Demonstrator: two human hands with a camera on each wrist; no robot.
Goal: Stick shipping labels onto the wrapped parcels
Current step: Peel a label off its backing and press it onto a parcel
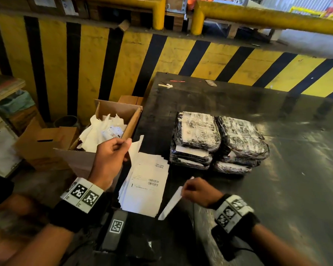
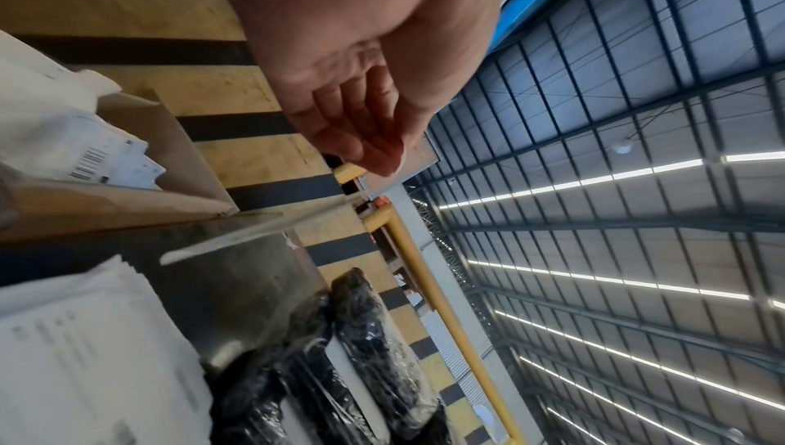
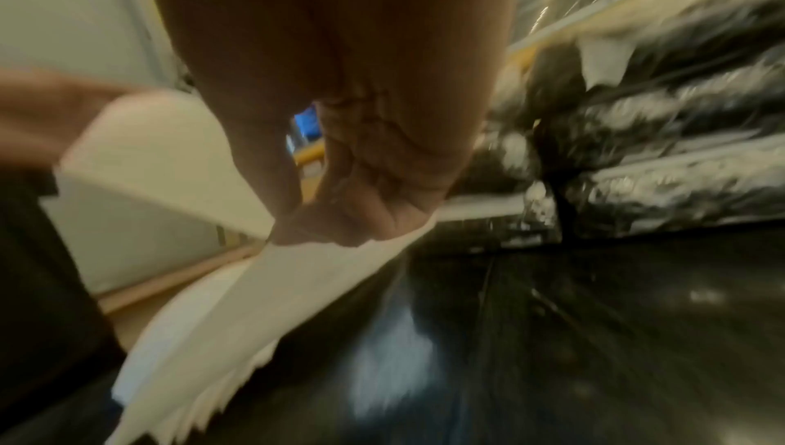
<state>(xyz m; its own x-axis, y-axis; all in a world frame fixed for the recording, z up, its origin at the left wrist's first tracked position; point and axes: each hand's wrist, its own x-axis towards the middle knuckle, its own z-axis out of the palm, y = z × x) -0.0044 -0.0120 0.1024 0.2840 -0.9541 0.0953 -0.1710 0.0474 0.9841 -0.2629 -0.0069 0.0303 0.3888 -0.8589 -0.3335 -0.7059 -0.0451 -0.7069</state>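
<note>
Mid-step: right hand (image 1: 197,191) pinching a peeled label (image 1: 170,204) above the table's (image 1: 277,150) near edge, left hand (image 1: 112,160) pinching backing paper (image 1: 136,148) (likely waste) beside the box (image 1: 121,112); next, pressing it onto the parcels (image 1: 217,141) mid-table

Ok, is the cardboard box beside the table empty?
No, in the head view the open cardboard box left of the table holds a heap of crumpled white paper.
</note>
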